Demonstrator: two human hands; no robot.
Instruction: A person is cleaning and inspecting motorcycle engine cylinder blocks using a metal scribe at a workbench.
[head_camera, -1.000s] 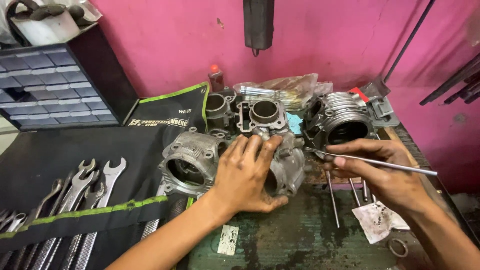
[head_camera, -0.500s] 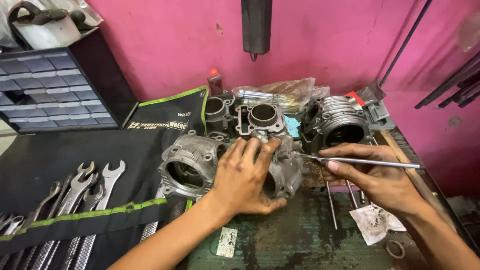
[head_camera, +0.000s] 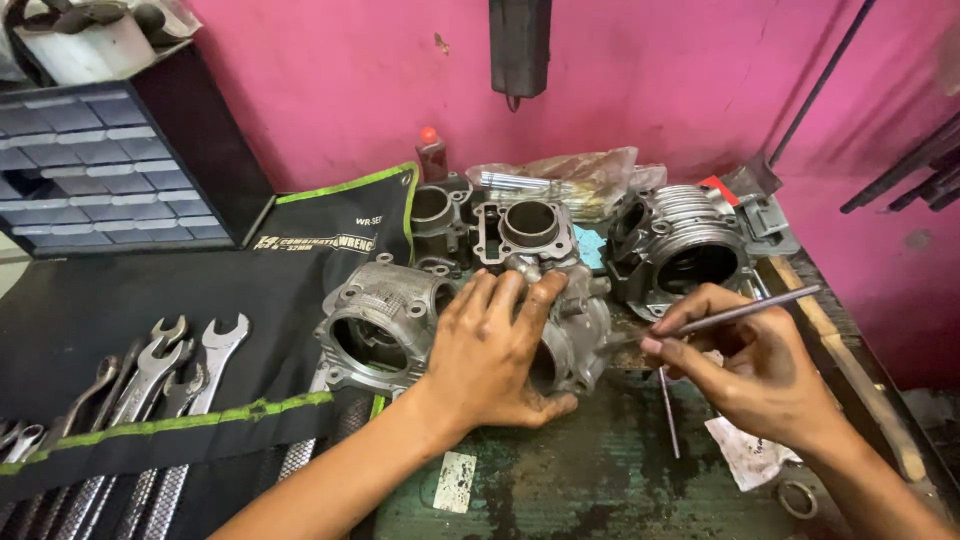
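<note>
Head view: left hand (head_camera: 495, 355) spread flat, fingers splayed over a grey engine cylinder block (head_camera: 575, 330) lying mid-bench. Right hand (head_camera: 755, 365) pinches a thin metal rod (head_camera: 735, 312), tip near the block's right side. Second cylinder (head_camera: 380, 325) just left; combination wrenches (head_camera: 150, 370) in black roll, far left.

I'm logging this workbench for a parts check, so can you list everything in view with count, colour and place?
engine cylinders: about five, grey metal, bench centre and back
thin metal rod: one, silver, in right hand
loose rods: at least one, grey, on the bench by the right hand
wrenches: several, silver, in roll at left
tool roll: one, black with green trim, left
drawer cabinet: one, dark, back left
small bottle: one, dark with red cap, by wall
plastic bag: one, clear, back
left hand: flat on the middle cylinder
right hand: fingers pinching the rod
</note>
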